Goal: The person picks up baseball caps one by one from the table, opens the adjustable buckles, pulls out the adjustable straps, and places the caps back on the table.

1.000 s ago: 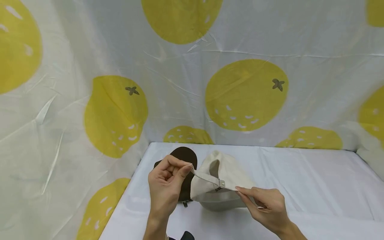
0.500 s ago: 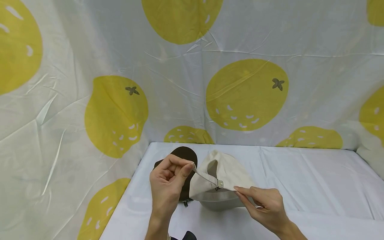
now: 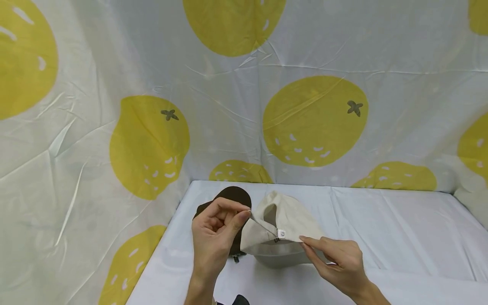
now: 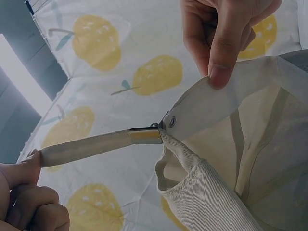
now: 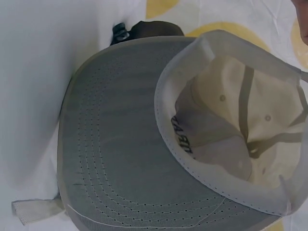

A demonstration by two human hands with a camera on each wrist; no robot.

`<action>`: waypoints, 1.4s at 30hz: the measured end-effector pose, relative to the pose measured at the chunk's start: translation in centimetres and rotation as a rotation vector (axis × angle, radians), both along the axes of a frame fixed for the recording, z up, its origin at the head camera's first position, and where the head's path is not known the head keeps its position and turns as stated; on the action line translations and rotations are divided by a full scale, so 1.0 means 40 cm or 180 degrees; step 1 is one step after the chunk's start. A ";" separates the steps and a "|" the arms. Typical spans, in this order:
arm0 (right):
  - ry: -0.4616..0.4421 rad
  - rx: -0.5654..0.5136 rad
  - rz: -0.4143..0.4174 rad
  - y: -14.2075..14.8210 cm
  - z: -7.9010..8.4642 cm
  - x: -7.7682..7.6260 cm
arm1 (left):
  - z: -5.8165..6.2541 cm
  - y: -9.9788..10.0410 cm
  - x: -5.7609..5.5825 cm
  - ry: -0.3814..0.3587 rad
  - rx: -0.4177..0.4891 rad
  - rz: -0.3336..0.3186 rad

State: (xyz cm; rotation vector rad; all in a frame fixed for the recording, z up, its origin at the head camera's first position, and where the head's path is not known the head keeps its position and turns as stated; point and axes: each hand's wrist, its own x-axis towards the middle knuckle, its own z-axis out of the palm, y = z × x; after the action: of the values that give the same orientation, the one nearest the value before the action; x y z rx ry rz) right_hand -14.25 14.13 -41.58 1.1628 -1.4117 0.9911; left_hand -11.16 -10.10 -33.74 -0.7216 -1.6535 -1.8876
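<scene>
A cream baseball cap is held up above the table with its back opening facing me. My left hand pinches the free end of its adjustment strap between thumb and forefinger. The strap runs through a metal buckle on the cap's back band. To the right of that buckle, my right hand pinches the band's lower edge. In the right wrist view the cap's grey-green brim underside and lined inside are visible, with dark lettering partly showing.
Behind my left hand a dark brown cap lies on the white-covered table, partly hidden. A lemon-print curtain hangs along the left and back sides. A small black object shows at the bottom edge.
My left hand has shifted slightly to the right with the strap end, and the strap has turned more edge-on. The right hand keeps its pinch on the band, almost still.
</scene>
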 end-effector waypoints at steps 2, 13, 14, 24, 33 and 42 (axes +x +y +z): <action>0.0044 -0.0029 -0.0043 0.000 -0.001 -0.001 | -0.001 0.002 -0.001 0.0045 -0.0015 -0.0060; 0.0059 -0.0037 -0.0084 -0.002 0.008 0.002 | -0.009 0.020 -0.006 0.0128 -0.0130 -0.0393; 0.0066 -0.0042 -0.0070 -0.003 0.008 0.002 | -0.010 0.021 -0.006 0.0125 -0.0136 -0.0394; 0.0038 0.0023 -0.0006 0.002 -0.006 -0.005 | -0.014 0.031 -0.004 0.0141 -0.0240 -0.0524; 0.0081 0.0017 -0.0012 -0.001 -0.002 -0.006 | -0.014 0.033 -0.006 0.0204 -0.0281 -0.0539; 0.0076 0.0006 -0.0047 -0.004 0.006 0.002 | -0.014 0.037 -0.004 0.0267 -0.0286 -0.0593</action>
State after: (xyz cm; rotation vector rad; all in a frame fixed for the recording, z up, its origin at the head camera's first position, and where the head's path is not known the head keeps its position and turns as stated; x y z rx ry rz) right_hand -14.18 13.99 -41.34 1.1603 -1.4007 0.9629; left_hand -11.32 -8.60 -34.31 -1.0091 -1.6768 -1.8888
